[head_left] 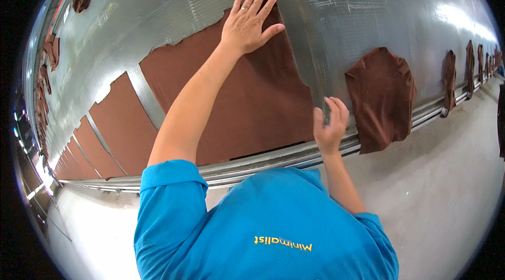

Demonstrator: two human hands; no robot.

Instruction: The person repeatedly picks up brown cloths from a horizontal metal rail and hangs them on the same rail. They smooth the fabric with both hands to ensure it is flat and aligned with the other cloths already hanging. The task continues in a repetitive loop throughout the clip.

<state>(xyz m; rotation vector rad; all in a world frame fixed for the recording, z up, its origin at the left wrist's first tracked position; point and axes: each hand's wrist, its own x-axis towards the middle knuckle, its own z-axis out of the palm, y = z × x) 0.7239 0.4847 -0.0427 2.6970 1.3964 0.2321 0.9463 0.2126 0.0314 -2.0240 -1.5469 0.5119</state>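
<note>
One broad brown sheet (252, 106) lies flat, uneven-edged.

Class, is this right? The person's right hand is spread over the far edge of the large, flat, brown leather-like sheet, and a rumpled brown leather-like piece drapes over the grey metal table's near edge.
Not quite: the head view shows the left hand spread over the far edge of that large brown sheet. The rest stands.
</note>
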